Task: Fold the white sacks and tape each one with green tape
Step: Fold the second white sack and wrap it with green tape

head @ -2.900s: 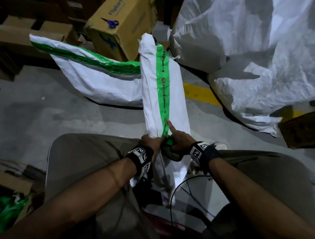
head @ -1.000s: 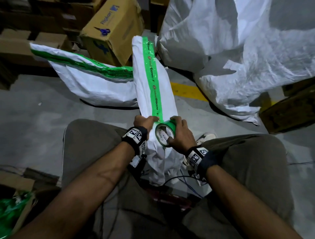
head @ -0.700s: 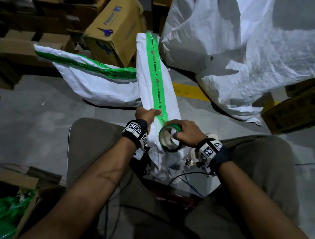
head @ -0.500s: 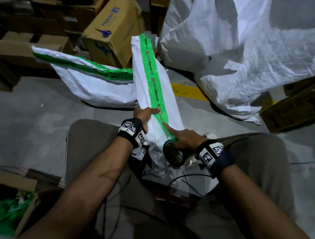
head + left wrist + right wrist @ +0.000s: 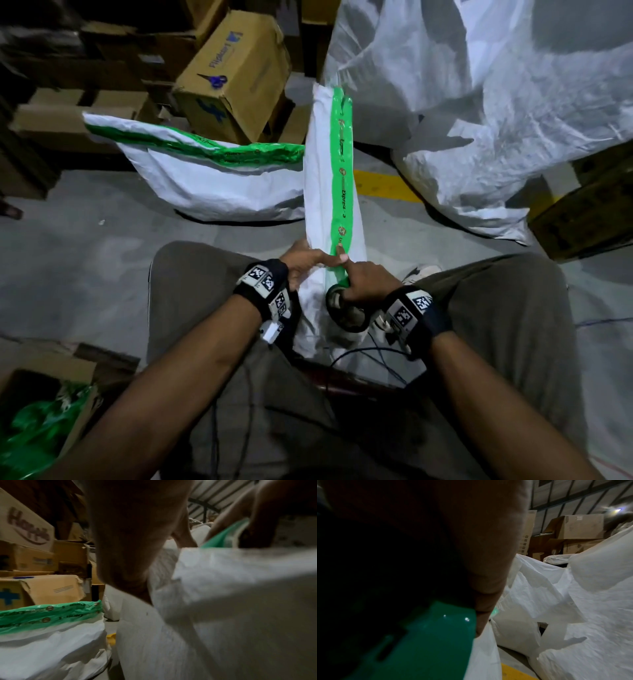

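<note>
A folded white sack (image 5: 318, 192) stands between my knees, with a strip of green tape (image 5: 342, 171) running down its length. My left hand (image 5: 305, 262) grips the sack's left side near its lower part, thumb laid across toward the strip. My right hand (image 5: 363, 279) holds the green tape roll (image 5: 344, 308) against the sack, and its forefinger presses the strip flat. In the left wrist view the white sack (image 5: 223, 601) fills the right side, with the green tape (image 5: 226, 535) under the right hand's fingers. The right wrist view shows the tape roll (image 5: 428, 642) close up.
A taped white sack (image 5: 212, 181) lies on the floor at the left. Loose white sacks (image 5: 496, 102) are heaped at the right. Cardboard boxes (image 5: 236, 75) stand behind, one with blue scissors (image 5: 214, 80) on it. A box with green scraps (image 5: 37, 431) sits at lower left.
The right hand has drawn the roll down the sack, lengthening the strip, and its forefinger now presses the tape flat. The left hand has stayed gripping the sack's side.
</note>
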A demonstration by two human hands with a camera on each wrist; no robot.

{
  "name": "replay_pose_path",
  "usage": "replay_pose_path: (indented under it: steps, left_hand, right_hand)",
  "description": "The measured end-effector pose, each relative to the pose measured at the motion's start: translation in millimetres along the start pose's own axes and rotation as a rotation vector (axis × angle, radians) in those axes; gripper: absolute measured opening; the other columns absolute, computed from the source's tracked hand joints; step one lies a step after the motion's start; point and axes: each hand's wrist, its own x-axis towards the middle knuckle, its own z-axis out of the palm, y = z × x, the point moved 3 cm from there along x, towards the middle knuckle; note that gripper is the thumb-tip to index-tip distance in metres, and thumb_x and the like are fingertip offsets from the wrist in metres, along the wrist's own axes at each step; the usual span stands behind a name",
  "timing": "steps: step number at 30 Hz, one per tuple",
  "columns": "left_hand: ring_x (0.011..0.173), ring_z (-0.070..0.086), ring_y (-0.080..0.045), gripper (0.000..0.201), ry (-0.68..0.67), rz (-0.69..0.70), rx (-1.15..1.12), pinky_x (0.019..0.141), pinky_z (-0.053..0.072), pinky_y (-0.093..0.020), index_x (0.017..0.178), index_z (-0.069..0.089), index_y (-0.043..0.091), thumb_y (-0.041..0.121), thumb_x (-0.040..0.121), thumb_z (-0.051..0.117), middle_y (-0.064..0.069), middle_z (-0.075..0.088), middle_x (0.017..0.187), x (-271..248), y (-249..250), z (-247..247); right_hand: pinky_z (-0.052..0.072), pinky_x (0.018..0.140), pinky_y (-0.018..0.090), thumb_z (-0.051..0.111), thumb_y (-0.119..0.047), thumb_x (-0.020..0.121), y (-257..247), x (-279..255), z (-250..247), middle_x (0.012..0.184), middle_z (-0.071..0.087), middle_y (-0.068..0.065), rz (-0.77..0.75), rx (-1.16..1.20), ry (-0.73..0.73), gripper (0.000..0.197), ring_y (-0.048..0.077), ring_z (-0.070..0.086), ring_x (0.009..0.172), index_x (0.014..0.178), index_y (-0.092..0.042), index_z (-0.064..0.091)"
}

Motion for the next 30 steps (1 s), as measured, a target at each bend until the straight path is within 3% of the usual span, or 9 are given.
replay_pose_path:
  steps: [2,4,6,8,13,17,21,26,30]
  left_hand:
    - [0.091,0.074,-0.017,0.039,0.064,0.007,-0.019,0.074,0.059,-0.024,0.117,0.067,-0.003,-0.009,0.079,0.076,-0.011,0.073,0.112,4,-8,8]
    - [0.098,0.074,-0.024,0.047,0.138,0.005,-0.016,0.082,0.06,-0.033,0.116,0.067,-0.007,-0.004,0.072,0.083,-0.015,0.073,0.112,13,-20,8]
    - [0.099,0.074,-0.029,0.069,0.251,-0.009,0.047,0.09,0.059,-0.048,0.112,0.068,-0.003,0.014,0.049,0.093,-0.014,0.076,0.105,35,-43,0]
    - [0.091,0.075,-0.026,0.072,0.312,0.016,0.104,0.086,0.059,-0.053,0.102,0.072,0.007,0.026,0.034,0.089,-0.008,0.078,0.097,61,-68,-10]
    - [0.082,0.074,-0.021,0.028,0.456,0.079,0.189,0.082,0.062,-0.045,0.081,0.072,0.015,0.01,0.056,0.085,-0.004,0.077,0.089,37,-28,-6]
    - [0.078,0.076,-0.023,0.038,0.564,0.166,0.089,0.077,0.062,-0.05,0.088,0.076,0.009,0.012,0.051,0.083,-0.005,0.078,0.086,53,-19,-25]
    - [0.074,0.072,-0.02,0.032,0.64,0.208,0.063,0.071,0.062,-0.035,0.099,0.075,0.0,0.001,0.068,0.082,-0.011,0.076,0.092,48,5,-9]
    - [0.071,0.073,-0.021,0.034,0.667,0.175,-0.008,0.07,0.063,-0.047,0.093,0.077,0.005,0.005,0.06,0.082,-0.01,0.077,0.085,65,8,8]
    - [0.073,0.074,-0.022,0.033,0.61,0.204,-0.057,0.071,0.063,-0.048,0.086,0.076,0.011,0.009,0.053,0.078,-0.005,0.077,0.083,80,12,26]
  right_hand:
    - [0.047,0.09,0.037,0.056,-0.033,0.086,4,-2,-5,0.129,0.059,0.022,0.026,0.03,-0.008,0.086,0.038,0.058,0.115,0.159,-0.016,0.016]
    - [0.046,0.094,0.036,0.058,-0.027,0.088,10,-4,-8,0.136,0.055,0.023,0.048,0.036,-0.004,0.078,0.038,0.056,0.121,0.157,-0.013,0.024]
    - [0.042,0.101,0.038,0.057,-0.028,0.092,13,-6,-8,0.146,0.048,0.022,0.058,0.043,0.014,0.075,0.037,0.05,0.13,0.157,-0.011,0.025]
    - [0.04,0.105,0.039,0.058,-0.027,0.092,15,-8,-5,0.15,0.045,0.02,0.075,0.064,0.038,0.073,0.036,0.046,0.134,0.157,-0.012,0.027]
    - [0.041,0.099,0.038,0.064,-0.021,0.084,22,-13,-2,0.134,0.05,0.02,0.096,0.221,0.149,0.076,0.038,0.051,0.125,0.153,-0.026,0.034]
    - [0.045,0.091,0.038,0.064,-0.017,0.081,14,-20,-8,0.121,0.049,0.015,0.041,0.291,0.293,0.073,0.04,0.055,0.109,0.148,-0.03,0.037]
    - [0.047,0.09,0.041,0.062,-0.02,0.083,7,-21,-21,0.122,0.048,0.013,0.04,0.269,0.41,0.083,0.04,0.056,0.106,0.156,-0.032,0.024]
    - [0.044,0.096,0.043,0.06,-0.037,0.083,20,-16,-38,0.13,0.048,0.02,0.09,0.094,0.188,0.098,0.044,0.055,0.114,0.16,-0.029,0.001]
    - [0.04,0.088,0.038,0.033,-0.056,0.066,29,-20,-31,0.132,0.057,0.026,0.079,-0.019,-0.046,0.106,0.04,0.058,0.117,0.16,-0.025,-0.007]
